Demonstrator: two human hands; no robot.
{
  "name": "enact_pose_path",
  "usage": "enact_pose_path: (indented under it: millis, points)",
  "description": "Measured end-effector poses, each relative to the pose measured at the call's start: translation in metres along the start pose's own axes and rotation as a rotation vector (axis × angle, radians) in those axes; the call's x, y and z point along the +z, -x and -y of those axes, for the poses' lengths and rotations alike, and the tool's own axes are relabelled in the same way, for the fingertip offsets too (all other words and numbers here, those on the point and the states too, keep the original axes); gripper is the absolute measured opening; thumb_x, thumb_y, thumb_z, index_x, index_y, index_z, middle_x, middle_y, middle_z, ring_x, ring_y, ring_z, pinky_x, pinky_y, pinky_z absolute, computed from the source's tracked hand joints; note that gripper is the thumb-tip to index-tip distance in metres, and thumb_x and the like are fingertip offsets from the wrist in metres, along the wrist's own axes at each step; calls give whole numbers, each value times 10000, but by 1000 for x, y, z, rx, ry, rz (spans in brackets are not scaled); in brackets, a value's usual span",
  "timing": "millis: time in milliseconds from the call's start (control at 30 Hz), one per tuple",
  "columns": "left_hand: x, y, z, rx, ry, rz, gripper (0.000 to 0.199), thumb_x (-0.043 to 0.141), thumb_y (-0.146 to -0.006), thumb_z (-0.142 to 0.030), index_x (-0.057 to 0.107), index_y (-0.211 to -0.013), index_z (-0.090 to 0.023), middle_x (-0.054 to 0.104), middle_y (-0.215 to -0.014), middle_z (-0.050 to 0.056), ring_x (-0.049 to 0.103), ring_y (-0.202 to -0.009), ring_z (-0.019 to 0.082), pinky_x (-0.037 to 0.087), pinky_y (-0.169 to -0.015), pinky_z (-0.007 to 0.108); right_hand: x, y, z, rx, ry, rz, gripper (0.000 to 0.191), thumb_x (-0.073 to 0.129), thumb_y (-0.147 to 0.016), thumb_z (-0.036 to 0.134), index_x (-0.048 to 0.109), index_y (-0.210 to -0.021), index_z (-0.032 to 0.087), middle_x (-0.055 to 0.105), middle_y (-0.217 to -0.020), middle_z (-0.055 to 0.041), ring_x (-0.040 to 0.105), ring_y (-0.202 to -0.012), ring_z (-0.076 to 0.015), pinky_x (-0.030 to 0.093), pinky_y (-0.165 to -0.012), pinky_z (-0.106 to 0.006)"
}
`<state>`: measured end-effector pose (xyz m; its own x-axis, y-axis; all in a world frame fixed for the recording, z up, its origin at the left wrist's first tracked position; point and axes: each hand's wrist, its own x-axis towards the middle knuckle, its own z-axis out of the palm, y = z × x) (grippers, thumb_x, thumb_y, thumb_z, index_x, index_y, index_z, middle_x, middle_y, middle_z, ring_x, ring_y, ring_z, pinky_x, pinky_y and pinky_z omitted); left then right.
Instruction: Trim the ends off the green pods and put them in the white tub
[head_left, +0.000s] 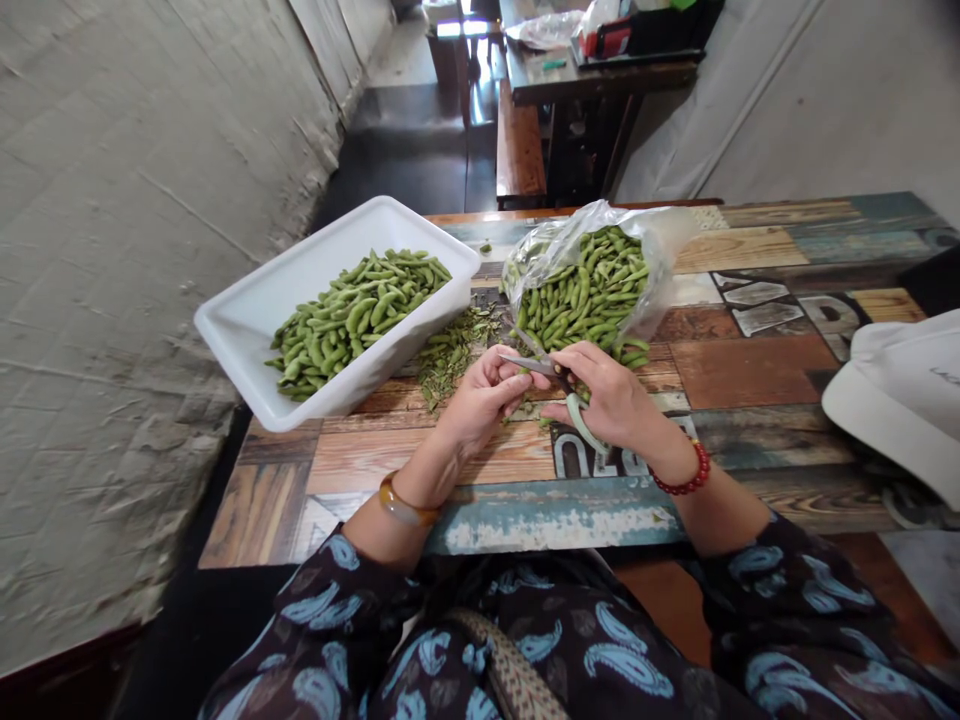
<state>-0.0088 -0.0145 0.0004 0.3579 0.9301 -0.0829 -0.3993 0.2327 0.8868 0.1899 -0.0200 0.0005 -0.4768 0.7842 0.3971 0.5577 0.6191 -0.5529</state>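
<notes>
Scissors (536,365) gripped in the right hand (611,395), edamame pod (523,371) pinched in the left hand (484,397).
Hands nearly meet, likely for control; pod-filled white tub (247,318) and plastic bag (664,265) sit near, presumably for easy reach.

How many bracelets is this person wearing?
2: an amber bangle on the left wrist and red beads on the right wrist. The sleeves could hide more.
</notes>
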Motion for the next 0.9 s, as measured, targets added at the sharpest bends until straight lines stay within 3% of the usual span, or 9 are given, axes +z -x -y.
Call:
enact_pose_path:
  millis: [233,400,500,567,667,833,900]
  points:
    - [1,0,-1,-33,11,23,367,818,-716,-311,503,-841,-168,711,-735,20,387,-425,25,237,-425,178,3,1,-3,-31,-19,-13,357,667,-897,384,580,-1198,213,643,-1010,-96,639,-921,-261,544,-806,-395]
    - [-5,0,-9,-93,85,-43,336,762,-721,-246,582,-1000,-194,666,-768,-8,443,-484,48,238,-407,164,-2,2,-10,27,-3,-69,376,653,-901,437,608,-1198,211,673,-1014,-106,652,-923,-267,544,-823,-398]
    - [-8,-1,-14,-174,161,-45,244,732,-746,-334,604,-889,-183,614,-804,6,492,-571,73,271,-410,168,-7,0,-15,101,9,-183,394,665,-885,467,635,-1173,199,684,-978,-100,655,-902,-267,535,-846,-408]
    - [-9,-2,-14,-189,149,-28,339,680,-793,-481,561,-737,-169,587,-806,27,492,-591,86,287,-418,185,-10,-1,-17,125,10,-218,398,675,-879,467,643,-1169,196,688,-942,-87,657,-883,-260,535,-842,-410]
    - [-8,-3,-6,-119,-135,-19,465,608,-848,-554,501,-619,-164,547,-729,27,434,-548,85,279,-434,206,-12,-3,-18,137,10,-236,394,679,-876,463,648,-1168,200,694,-926,-75,659,-876,-253,537,-843,-416]
    - [-3,0,16,282,-986,133,145,630,-871,-298,703,-824,-182,629,-817,56,566,-759,163,436,-695,278,-9,-3,-16,96,11,-212,412,687,-870,469,651,-1156,175,701,-953,-94,662,-885,-251,539,-841,-393]
    - [0,3,22,322,-1202,175,117,635,-864,-269,721,-880,-190,636,-879,73,584,-784,179,436,-715,294,-7,-2,-16,100,14,-192,409,687,-868,473,651,-1153,183,702,-953,-87,663,-866,-243,541,-833,-382]
